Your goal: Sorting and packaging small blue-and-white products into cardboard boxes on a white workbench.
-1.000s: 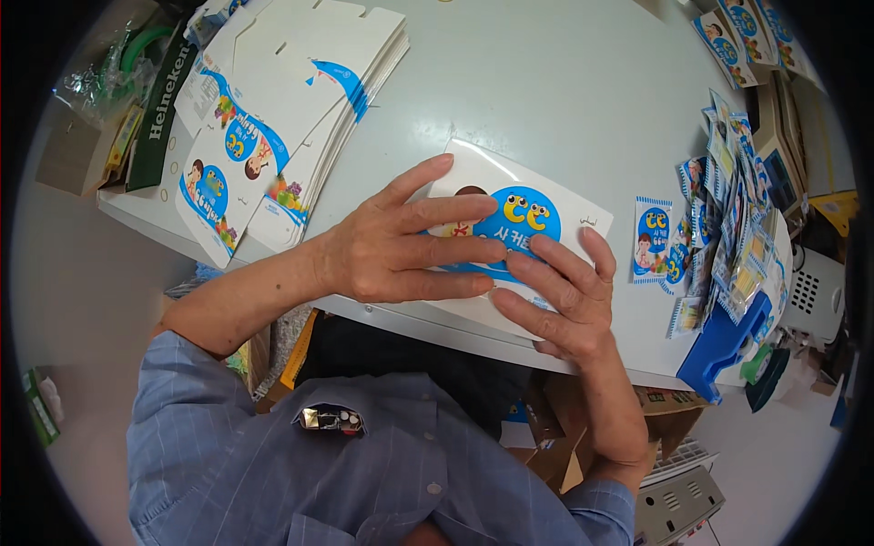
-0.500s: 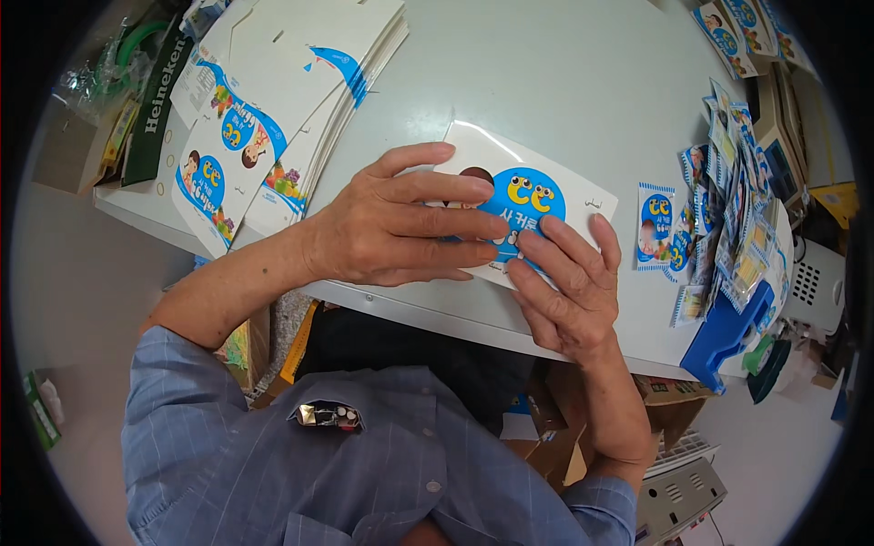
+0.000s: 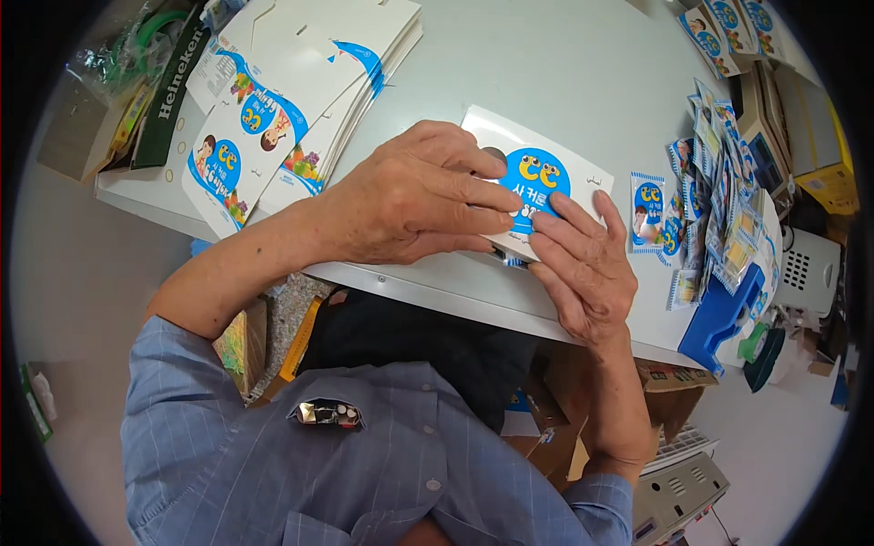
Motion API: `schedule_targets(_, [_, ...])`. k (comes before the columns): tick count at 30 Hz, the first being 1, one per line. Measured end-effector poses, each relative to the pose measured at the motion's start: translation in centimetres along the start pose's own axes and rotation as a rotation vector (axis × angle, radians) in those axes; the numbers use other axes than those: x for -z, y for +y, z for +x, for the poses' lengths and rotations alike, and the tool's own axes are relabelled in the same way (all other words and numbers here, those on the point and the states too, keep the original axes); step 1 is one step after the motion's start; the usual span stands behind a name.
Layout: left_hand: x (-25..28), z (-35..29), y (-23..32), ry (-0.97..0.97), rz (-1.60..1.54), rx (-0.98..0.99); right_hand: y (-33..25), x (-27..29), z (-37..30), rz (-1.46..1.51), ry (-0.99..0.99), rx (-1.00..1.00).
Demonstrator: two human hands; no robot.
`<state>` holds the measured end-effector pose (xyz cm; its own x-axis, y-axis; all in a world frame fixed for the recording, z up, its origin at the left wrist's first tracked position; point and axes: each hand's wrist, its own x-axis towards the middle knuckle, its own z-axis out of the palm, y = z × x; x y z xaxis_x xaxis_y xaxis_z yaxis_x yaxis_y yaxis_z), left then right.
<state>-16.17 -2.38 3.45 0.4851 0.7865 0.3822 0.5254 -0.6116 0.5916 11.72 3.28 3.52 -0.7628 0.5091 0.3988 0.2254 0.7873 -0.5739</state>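
Note:
A small white carton (image 3: pixel 583 170) with a blue round print lies near the table's front edge, slightly turned. My left hand (image 3: pixel 423 196) grips its left end, fingers bent over the top and thumb low at the near side. On the right end, my right hand (image 3: pixel 587 264) holds it, fingers on the top face and thumb by the near edge. A bit of blue shows under the near edge, between my hands; what it is I cannot make out. To the right lies a small printed sachet (image 3: pixel 647 214), close to a heap of similar sachets (image 3: pixel 715 196).
Flat printed cartons (image 3: pixel 319 68) are stacked at the left of the grey table (image 3: pixel 510 64). Beyond them stands a dark green box (image 3: pixel 168 100). A blue plastic holder (image 3: pixel 719 318) sits at the right edge. More printed cartons (image 3: pixel 728 32) stand at the far right.
My left hand has shifted slightly up, its fingers drawn closer together. My right hand has slid slightly right and toward the near edge. Blue now shows under the carton's near edge.

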Motion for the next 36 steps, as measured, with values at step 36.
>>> schedule_targets(36, [-5.0,-0.1,1.6,0.311,0.310,-0.080,1.2,22.6,-22.7,0.307,0.714,-1.370])
